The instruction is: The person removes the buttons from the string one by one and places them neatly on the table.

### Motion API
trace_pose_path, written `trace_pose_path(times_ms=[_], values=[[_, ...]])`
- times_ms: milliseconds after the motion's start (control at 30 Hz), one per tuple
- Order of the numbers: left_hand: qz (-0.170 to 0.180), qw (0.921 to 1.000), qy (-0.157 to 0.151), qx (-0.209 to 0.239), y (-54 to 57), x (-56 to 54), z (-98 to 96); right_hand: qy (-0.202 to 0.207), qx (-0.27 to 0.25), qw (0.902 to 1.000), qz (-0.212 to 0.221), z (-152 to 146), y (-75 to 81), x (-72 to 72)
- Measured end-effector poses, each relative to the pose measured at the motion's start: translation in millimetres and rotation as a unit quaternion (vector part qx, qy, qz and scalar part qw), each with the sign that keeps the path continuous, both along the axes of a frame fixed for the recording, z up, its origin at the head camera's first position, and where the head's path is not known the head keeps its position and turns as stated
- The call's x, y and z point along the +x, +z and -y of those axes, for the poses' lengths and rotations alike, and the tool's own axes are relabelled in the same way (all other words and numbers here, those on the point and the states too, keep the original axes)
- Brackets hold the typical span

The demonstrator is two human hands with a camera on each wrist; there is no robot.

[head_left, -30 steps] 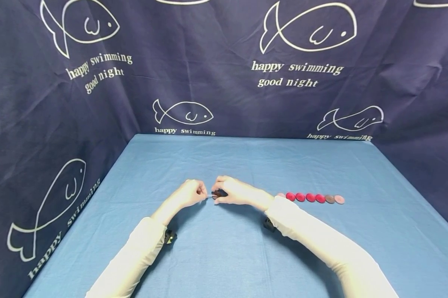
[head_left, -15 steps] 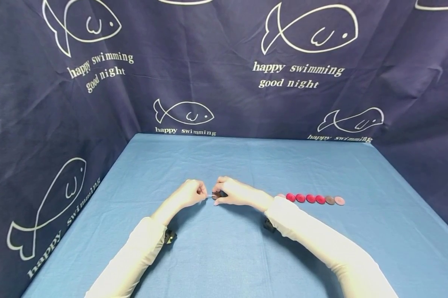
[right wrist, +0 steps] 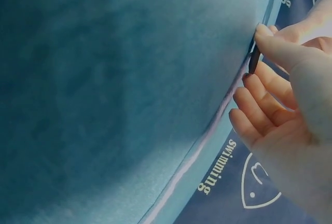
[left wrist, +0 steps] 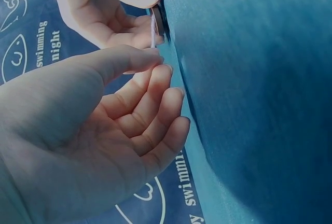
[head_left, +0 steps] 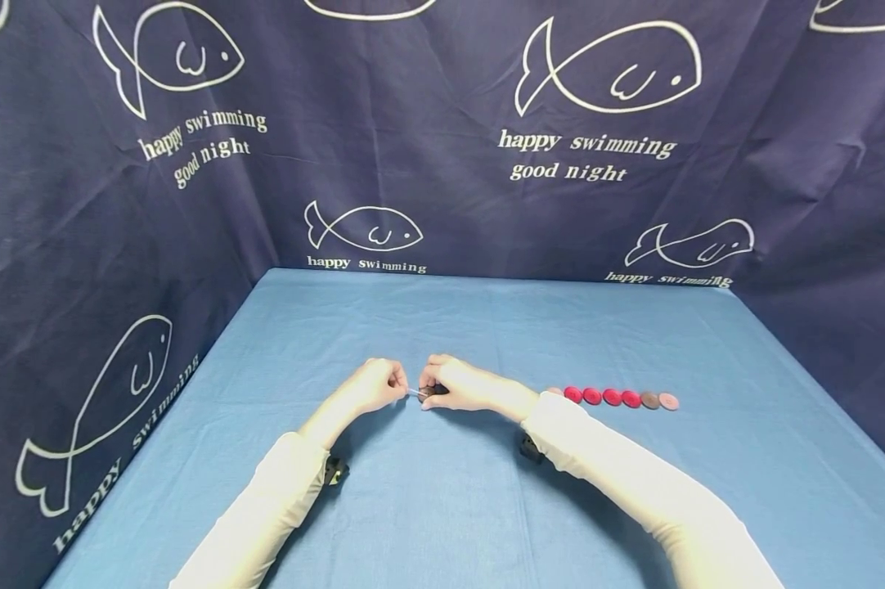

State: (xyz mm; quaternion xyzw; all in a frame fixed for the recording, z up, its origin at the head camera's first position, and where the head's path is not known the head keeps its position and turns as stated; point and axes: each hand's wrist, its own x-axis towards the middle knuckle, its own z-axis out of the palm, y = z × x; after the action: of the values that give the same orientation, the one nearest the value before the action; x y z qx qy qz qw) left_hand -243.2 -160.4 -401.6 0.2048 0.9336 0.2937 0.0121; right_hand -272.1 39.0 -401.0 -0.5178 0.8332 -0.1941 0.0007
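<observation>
A dark brown round button [head_left: 426, 393] is held at its edge between the thumb and fingers of my right hand [head_left: 463, 384]. In the left wrist view the button [left wrist: 159, 21] stands on edge, with a pale cord [left wrist: 153, 32] running to it. My left hand [head_left: 375, 384] pinches that cord between thumb and index fingertip, the other fingers loosely curled. From the right wrist, the button [right wrist: 254, 59] shows as a thin dark disc at the fingertips, just over the blue cloth. A pinkish cord [right wrist: 207, 133] stretches along the cloth below it.
To the right, several buttons lie in a row: red ones such as this red button [head_left: 593, 396], a brown button [head_left: 649, 400] and a pink button [head_left: 668, 402] at the end. The right sleeve borders the row's near end. Dark fish-print curtains [head_left: 442, 164] rise behind the blue table [head_left: 442, 507].
Both hands stay nearly in place. The cord between them now slants down toward the button, where earlier it ran nearly level. The head view has shifted slightly.
</observation>
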Motion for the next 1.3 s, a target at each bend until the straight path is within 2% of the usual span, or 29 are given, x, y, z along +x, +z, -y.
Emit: trace_pose_path(times_ms=[433, 667, 1300], values=[[-0.009, 0.9999, -0.003, -0.004, 3.5, -0.7, 0.3, 0.016, -0.005, 0.9998, -0.006, 0.1, 5.9, 1.6], [-0.017, 0.9998, -0.005, -0.005, 5.0, -1.1, 0.1, 0.006, -0.004, 1.0, -0.005, 0.7, 7.2, 1.0], [-0.005, 1.0, 0.003, 0.002, 1.8, 1.6, 0.7, 0.007, -0.005, 0.9999, 0.013, -2.2, 4.5, -0.4]])
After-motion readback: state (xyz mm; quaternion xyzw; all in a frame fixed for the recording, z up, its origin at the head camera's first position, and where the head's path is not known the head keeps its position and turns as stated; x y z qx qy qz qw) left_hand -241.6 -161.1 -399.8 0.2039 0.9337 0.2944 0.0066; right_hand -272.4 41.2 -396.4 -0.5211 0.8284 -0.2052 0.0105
